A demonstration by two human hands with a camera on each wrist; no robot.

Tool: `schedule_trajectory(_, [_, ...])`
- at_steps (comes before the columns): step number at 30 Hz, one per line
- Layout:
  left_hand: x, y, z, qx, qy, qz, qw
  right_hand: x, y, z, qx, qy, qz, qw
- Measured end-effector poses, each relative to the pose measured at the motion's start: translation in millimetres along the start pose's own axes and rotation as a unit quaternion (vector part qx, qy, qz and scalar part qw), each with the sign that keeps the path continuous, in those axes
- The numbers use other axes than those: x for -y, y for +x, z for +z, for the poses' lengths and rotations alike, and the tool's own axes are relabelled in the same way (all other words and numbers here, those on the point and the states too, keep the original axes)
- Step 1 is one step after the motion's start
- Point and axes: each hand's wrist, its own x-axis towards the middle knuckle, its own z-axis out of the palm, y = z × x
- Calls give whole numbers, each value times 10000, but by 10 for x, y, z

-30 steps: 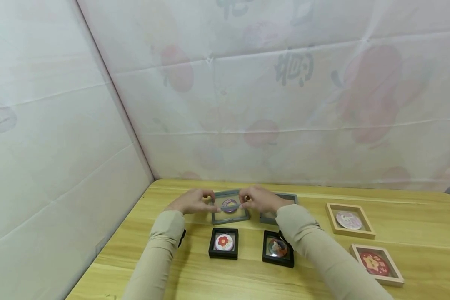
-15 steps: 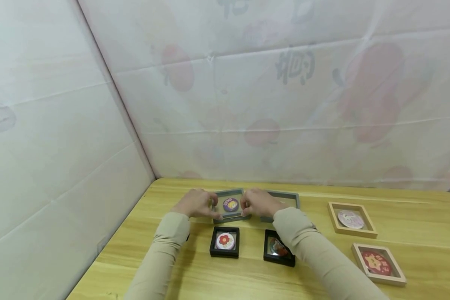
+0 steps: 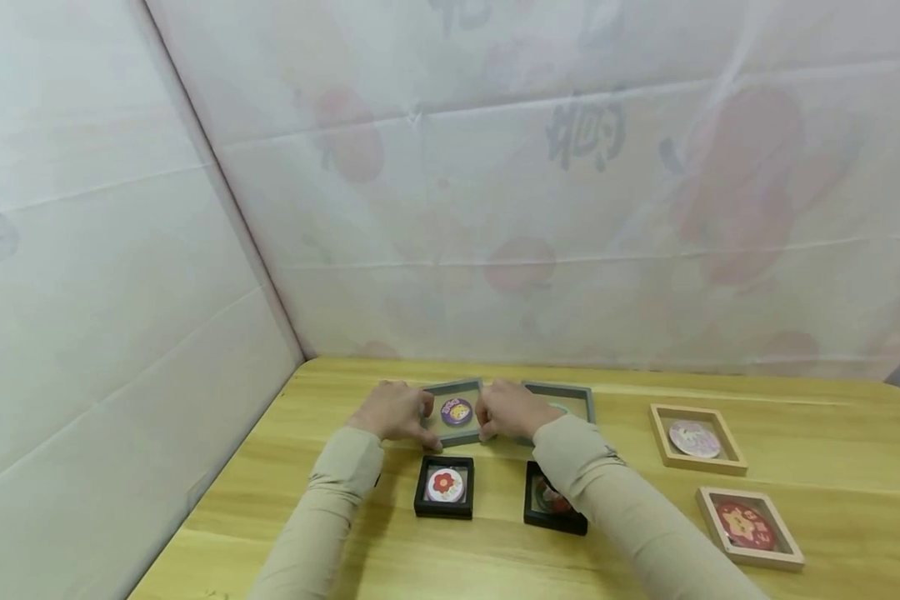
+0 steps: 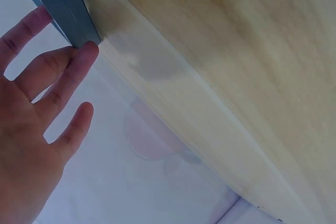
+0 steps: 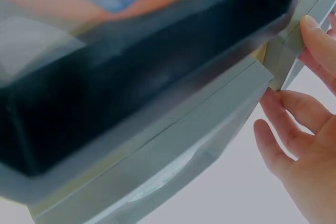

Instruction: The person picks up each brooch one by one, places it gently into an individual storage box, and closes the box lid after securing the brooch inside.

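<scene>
A grey display frame point(image 3: 461, 437) with a clear window lies flat at the back of the table, a round purple badge point(image 3: 456, 411) inside it. My left hand point(image 3: 392, 411) holds its left side, thumb at the front corner; in the left wrist view, fingertips point(image 4: 88, 51) touch the grey edge. On the opposite side, my right hand point(image 3: 513, 408) pinches the frame's edge between thumb and fingers, as the right wrist view shows too. Just right of that hand lies a second grey frame point(image 3: 558, 389), partly covered by the hand and sleeve.
Nearer me stand a black frame point(image 3: 445, 510) with a red-flower badge and another black frame point(image 3: 555, 522), partly under my right sleeve. Two wooden frames point(image 3: 701, 462) point(image 3: 765, 560) with badges lie at right. A white printed cloth point(image 3: 450, 208) hangs behind the table.
A grey front edge that was raised across the badge between my hands has come down, and the frame now lies closed. Both hands have lowered toward the table with it.
</scene>
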Motion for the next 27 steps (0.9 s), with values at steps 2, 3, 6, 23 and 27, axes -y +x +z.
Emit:
schedule_trajectory(2, [-9,-13,12,31,-6,-32,10000,19,-8,16,41,44,38,10000])
schedule_trajectory(3, [-15,-16,14,42,-8,-52,10000,32,-14,18,51,61,69,9999])
schedule_trajectory(6, [-32,-8,-7,46,-3,-112,9999,56,-24,8,2,65,104,9999])
schedule_trajectory(23, [-105,1,-139,553,-254,-454,9971,153,-29,-91,418,119,309,9986])
schedule_trajectory(27, [-73,-29,-159,570,-196,-430,9973,165,-97,-223,716,373,465,9956])
